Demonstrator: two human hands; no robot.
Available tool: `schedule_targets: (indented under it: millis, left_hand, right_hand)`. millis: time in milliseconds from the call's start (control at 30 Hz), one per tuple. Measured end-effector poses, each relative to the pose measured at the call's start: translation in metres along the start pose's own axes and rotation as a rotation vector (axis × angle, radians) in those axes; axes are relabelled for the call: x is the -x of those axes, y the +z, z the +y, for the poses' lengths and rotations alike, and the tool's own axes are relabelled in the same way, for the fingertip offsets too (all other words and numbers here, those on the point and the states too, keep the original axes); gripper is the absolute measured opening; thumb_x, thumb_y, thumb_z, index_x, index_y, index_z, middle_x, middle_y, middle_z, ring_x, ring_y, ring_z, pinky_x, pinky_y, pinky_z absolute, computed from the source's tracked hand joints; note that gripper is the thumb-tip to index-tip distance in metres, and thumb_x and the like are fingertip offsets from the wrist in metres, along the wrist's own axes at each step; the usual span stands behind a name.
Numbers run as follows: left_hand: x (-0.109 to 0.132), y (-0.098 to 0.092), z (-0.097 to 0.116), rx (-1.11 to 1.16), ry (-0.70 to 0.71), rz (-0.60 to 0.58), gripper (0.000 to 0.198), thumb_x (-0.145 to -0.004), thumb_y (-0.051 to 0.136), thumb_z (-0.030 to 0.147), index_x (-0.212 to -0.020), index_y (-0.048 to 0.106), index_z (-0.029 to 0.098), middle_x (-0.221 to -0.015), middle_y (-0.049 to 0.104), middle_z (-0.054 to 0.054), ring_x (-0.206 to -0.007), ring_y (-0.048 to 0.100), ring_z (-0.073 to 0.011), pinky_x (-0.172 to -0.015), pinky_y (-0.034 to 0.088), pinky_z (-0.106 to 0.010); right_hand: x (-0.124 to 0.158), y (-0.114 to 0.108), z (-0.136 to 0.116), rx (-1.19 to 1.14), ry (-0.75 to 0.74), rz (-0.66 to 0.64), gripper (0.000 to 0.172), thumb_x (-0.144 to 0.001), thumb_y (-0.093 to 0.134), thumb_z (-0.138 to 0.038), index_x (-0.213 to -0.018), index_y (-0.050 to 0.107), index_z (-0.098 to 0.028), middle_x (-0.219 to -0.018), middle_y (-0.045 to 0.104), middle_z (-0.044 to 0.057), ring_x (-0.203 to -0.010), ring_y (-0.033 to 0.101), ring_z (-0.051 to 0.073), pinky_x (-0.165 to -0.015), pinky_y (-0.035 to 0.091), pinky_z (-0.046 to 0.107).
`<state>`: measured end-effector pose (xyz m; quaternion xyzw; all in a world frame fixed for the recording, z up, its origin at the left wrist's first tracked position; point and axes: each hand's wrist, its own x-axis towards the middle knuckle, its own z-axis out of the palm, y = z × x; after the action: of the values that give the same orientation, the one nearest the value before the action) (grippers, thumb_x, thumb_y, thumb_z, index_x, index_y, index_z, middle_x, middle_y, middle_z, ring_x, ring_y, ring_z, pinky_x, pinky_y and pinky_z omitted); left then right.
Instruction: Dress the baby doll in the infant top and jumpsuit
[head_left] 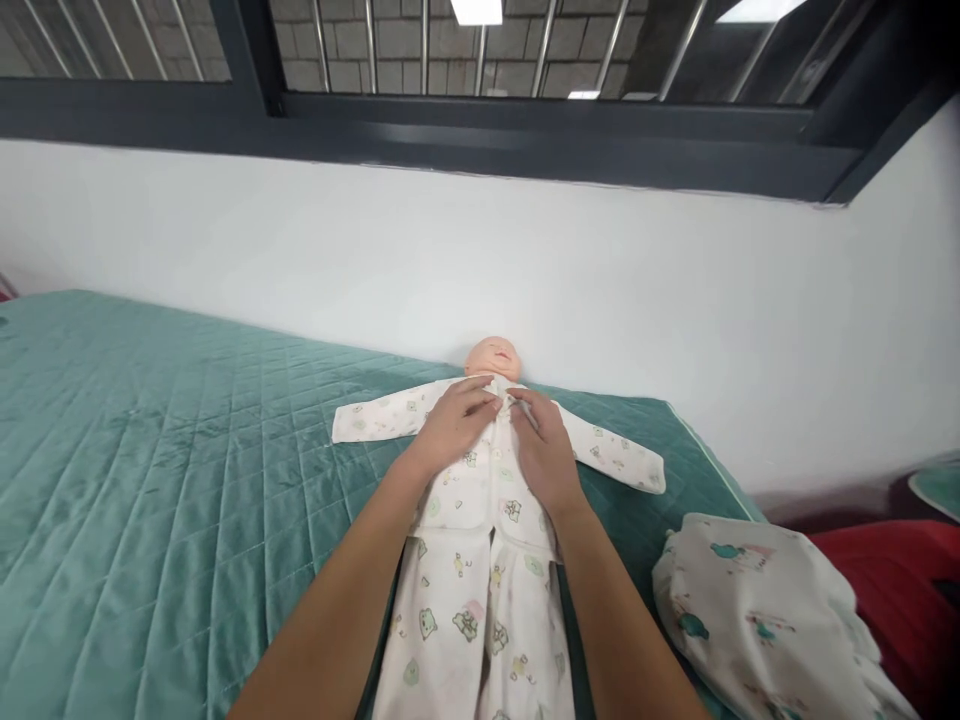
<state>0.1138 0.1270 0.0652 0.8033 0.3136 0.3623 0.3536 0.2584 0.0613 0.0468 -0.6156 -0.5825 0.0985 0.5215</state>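
A baby doll (493, 358) lies on its back, its head close to the wall. It wears a white printed jacket (459, 495) with the sleeves spread to both sides, over matching white trousers (439, 620). My left hand (459, 418) rests on the upper chest of the jacket, its fingers bent toward the front opening below the neck. Across the opening, my right hand (541, 440) has thumb and fingers close together at the jacket's edge. Whether either hand pinches the cloth is too small to tell.
A green quilted cover (187, 480) lies under the doll. At the lower right sits a bundled white printed cloth (772, 610), beside a red item (892, 590). Behind stand a white wall (337, 240) and a dark window frame (525, 140) with metal bars.
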Motion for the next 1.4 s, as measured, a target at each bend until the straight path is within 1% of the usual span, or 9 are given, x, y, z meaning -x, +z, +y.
schedule_targets:
  millis: [200, 367, 567, 767, 900, 1067, 1167, 1300, 1400]
  left_hand:
    - [0.005, 0.0, -0.003, 0.048, 0.003, -0.016, 0.026, -0.093, 0.053, 0.038, -0.104, 0.072, 0.025, -0.145, 0.051, -0.004, -0.137, 0.043, -0.0212, -0.117, 0.032, -0.036]
    - [0.005, -0.001, -0.007, 0.036, -0.01, -0.031, 0.029, -0.094, 0.052, 0.039, -0.113, 0.069, 0.027, -0.147, 0.049, -0.003, -0.14, 0.038, -0.021, -0.119, 0.028, -0.037]
    - [0.002, -0.004, -0.003, 0.089, -0.029, -0.048, 0.023, -0.092, 0.054, 0.037, -0.103, 0.071, 0.027, -0.146, 0.049, -0.002, -0.139, 0.04, -0.0208, -0.116, 0.033, -0.036]
    - [0.001, -0.004, -0.001, 0.131, -0.069, -0.053, 0.019, -0.09, 0.058, 0.036, -0.1, 0.07, 0.027, -0.147, 0.048, -0.003, -0.14, 0.039, -0.0219, -0.118, 0.03, -0.039]
    - [0.001, -0.003, 0.002, 0.079, -0.067, -0.054, 0.017, -0.089, 0.059, 0.036, -0.099, 0.069, 0.026, -0.147, 0.048, -0.003, -0.14, 0.038, -0.0226, -0.118, 0.029, -0.039]
    - [0.001, 0.001, 0.006, -0.039, -0.051, -0.029, 0.012, -0.09, 0.056, 0.035, -0.089, 0.061, 0.024, -0.144, 0.051, -0.004, -0.138, 0.041, -0.0231, -0.114, 0.033, -0.041]
    - [0.001, 0.004, 0.004, -0.087, -0.014, 0.002, 0.018, -0.092, 0.053, 0.038, -0.083, 0.057, 0.023, -0.139, 0.055, -0.005, -0.136, 0.043, -0.0232, -0.111, 0.035, -0.041]
    - [0.001, 0.005, 0.0, -0.004, 0.024, 0.044, 0.03, -0.095, 0.046, 0.043, -0.074, 0.051, 0.021, -0.126, 0.063, -0.005, -0.13, 0.049, -0.0208, -0.107, 0.039, -0.036]
    - [0.003, 0.003, -0.001, 0.043, 0.038, 0.048, 0.034, -0.095, 0.046, 0.043, -0.069, 0.05, 0.021, -0.129, 0.061, -0.005, -0.131, 0.048, -0.0201, -0.108, 0.038, -0.035]
  right_hand:
    - [0.028, -0.001, -0.006, 0.032, -0.033, 0.035, 0.029, -0.095, 0.044, -0.03, -0.122, 0.056, -0.027, -0.13, 0.057, 0.005, -0.124, 0.046, 0.022, -0.108, 0.036, 0.044]
    - [0.034, -0.001, -0.006, 0.024, -0.024, 0.025, 0.031, -0.093, 0.049, -0.028, -0.124, 0.054, -0.029, -0.132, 0.056, 0.004, -0.126, 0.044, 0.021, -0.111, 0.034, 0.044]
    - [0.03, -0.001, -0.01, 0.013, -0.037, 0.023, 0.019, -0.092, 0.051, -0.026, -0.108, 0.059, -0.029, -0.131, 0.056, 0.003, -0.128, 0.043, 0.021, -0.113, 0.032, 0.045]
    - [0.03, 0.0, -0.012, 0.002, 0.014, 0.019, 0.021, -0.091, 0.051, -0.027, -0.109, 0.062, -0.03, -0.132, 0.055, 0.003, -0.129, 0.042, 0.023, -0.112, 0.033, 0.048]
    - [0.03, -0.001, -0.013, 0.001, 0.04, 0.001, 0.021, -0.092, 0.051, -0.028, -0.108, 0.065, -0.03, -0.133, 0.054, 0.002, -0.129, 0.042, 0.023, -0.113, 0.032, 0.047]
    - [0.03, -0.001, -0.011, 0.003, 0.042, -0.012, 0.021, -0.091, 0.05, -0.027, -0.108, 0.063, -0.029, -0.134, 0.054, 0.002, -0.13, 0.041, 0.022, -0.114, 0.031, 0.046]
    - [0.029, 0.0, -0.01, -0.019, 0.016, 0.014, 0.021, -0.09, 0.051, -0.025, -0.109, 0.059, -0.027, -0.131, 0.056, 0.003, -0.127, 0.045, 0.021, -0.112, 0.032, 0.045]
    - [0.028, 0.001, -0.009, -0.047, 0.014, 0.033, 0.019, -0.089, 0.053, -0.027, -0.107, 0.059, -0.027, -0.129, 0.058, 0.003, -0.125, 0.047, 0.022, -0.111, 0.034, 0.046]
    - [0.026, -0.001, -0.005, -0.131, 0.056, 0.021, 0.019, -0.087, 0.056, -0.03, -0.106, 0.06, -0.027, -0.131, 0.058, 0.003, -0.127, 0.048, 0.022, -0.112, 0.034, 0.045]
